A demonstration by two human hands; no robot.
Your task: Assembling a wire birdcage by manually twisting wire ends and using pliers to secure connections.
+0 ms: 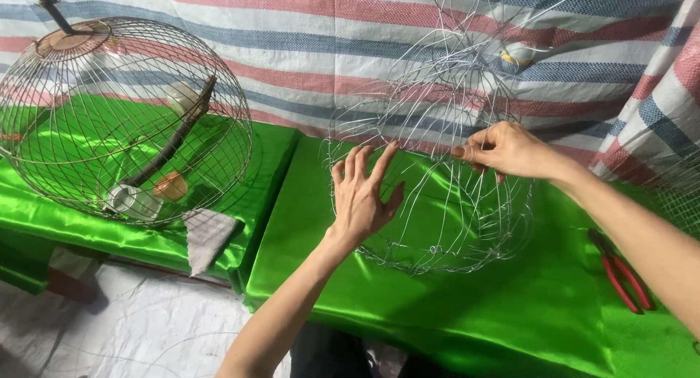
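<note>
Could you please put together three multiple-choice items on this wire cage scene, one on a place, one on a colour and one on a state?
1. Where do the red-handled pliers lie?
A. On the green cloth, right of the unfinished wire cage
B. Inside the finished cage
C. In the left hand

2. What colour is the cloth under the unfinished wire cage?
A. Blue
B. Green
C. White

3. How does the left hand meet the unfinished wire cage?
A. Closed in a fist, well clear of it
B. Spread open, fingers against the wires
C. Gripping the pliers

Answers:
1. A: the pliers rest on the cloth near the right forearm.
2. B: shiny green fabric covers the table.
3. B: its fingers are splayed on the cage's side, while the right hand pinches a wire higher up.
</note>
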